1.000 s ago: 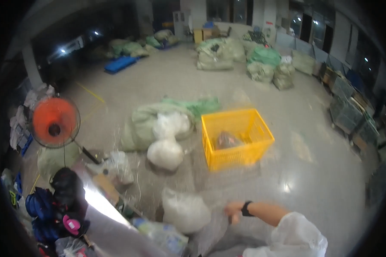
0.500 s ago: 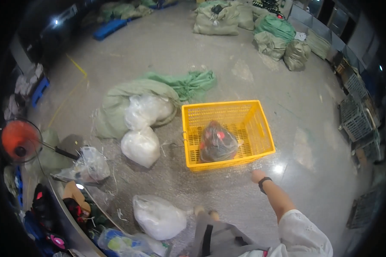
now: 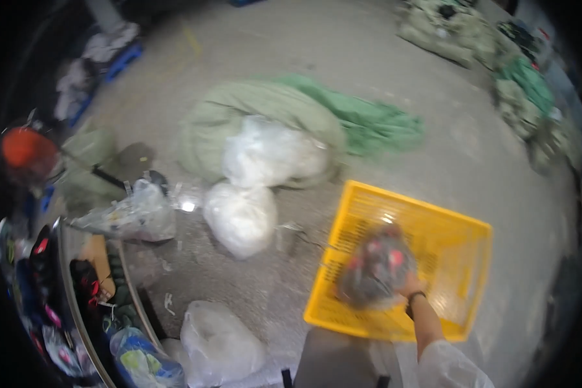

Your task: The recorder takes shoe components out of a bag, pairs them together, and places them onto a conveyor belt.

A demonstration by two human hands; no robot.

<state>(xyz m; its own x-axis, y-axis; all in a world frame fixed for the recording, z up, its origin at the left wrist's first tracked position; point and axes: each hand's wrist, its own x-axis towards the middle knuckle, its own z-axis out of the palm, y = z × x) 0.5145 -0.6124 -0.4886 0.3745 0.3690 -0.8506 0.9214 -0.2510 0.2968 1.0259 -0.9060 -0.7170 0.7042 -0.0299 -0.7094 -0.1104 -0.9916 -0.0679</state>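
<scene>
A yellow plastic crate (image 3: 472,284) with slotted sides stands on the floor at the front right. Inside it lies a clear plastic bag (image 3: 375,268) with dark and red contents, leaning toward the crate's left side. My right hand (image 3: 410,284), with a black band at the wrist, reaches into the crate and touches the right side of this bag. Motion blur smears the fingers, so their grip is not readable. My left hand is out of view.
Left of the crate, a large green woven sack (image 3: 207,129) lies open with stuffed clear plastic bags (image 3: 242,216) at its mouth. Another white bag (image 3: 220,343) sits near my legs. A shelf edge (image 3: 84,310) with assorted goods and an orange fan (image 3: 29,154) line the left.
My right hand has gone from outside the crate's front edge into the crate, onto the bag. The view has turned and come closer, so the crate now appears lower right and tilted.
</scene>
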